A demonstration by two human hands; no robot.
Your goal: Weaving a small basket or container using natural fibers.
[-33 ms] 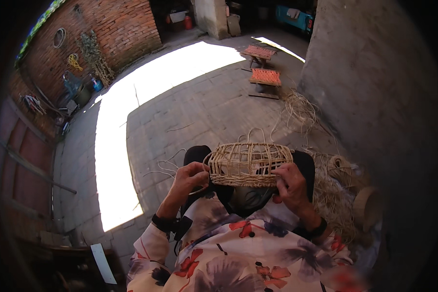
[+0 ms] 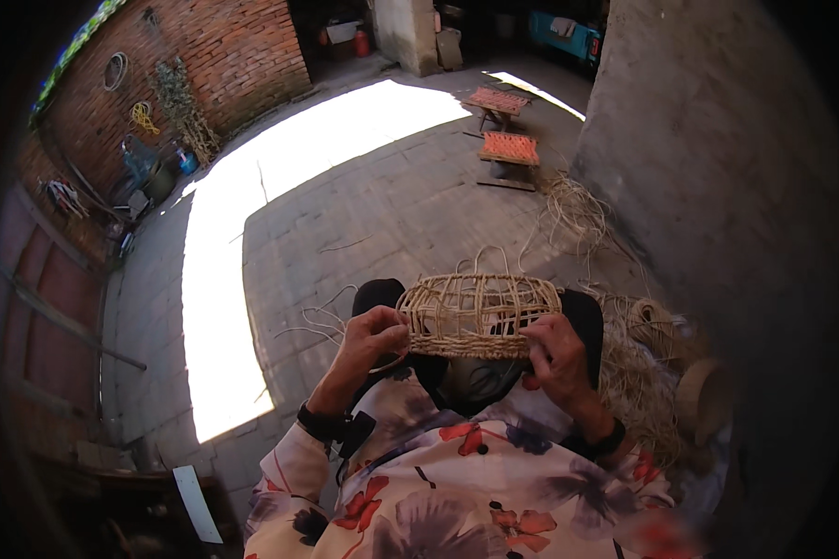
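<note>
An openwork basket of tan twisted cord (image 2: 471, 347) lies across my lap, its lower band tightly woven and its upper part a loose grid. My left hand (image 2: 373, 340) is closed in a pinch at the basket's left end. A strand of cord (image 2: 388, 364) comes out below those fingers; their tips partly hide where it meets the weave. At the opposite end, my right hand (image 2: 559, 359) grips the basket's lower right side, thumb and fingers on the woven band. Loose cord ends (image 2: 312, 321) stick out to the left of my knee, and others loop above the basket.
Heaped loose cord (image 2: 629, 391) lies on the right, with a coiled roll (image 2: 651, 321) and a round tan container (image 2: 704, 396). Two low stools with red woven seats (image 2: 508, 146) stand ahead. A plastered wall (image 2: 718, 168) rises at the right, and a brick wall (image 2: 224, 56) at the far left.
My left hand has shifted slightly right, closer against the basket's end. The cord loop that stood beside that end is no longer seen. My right hand and the basket have barely moved.
</note>
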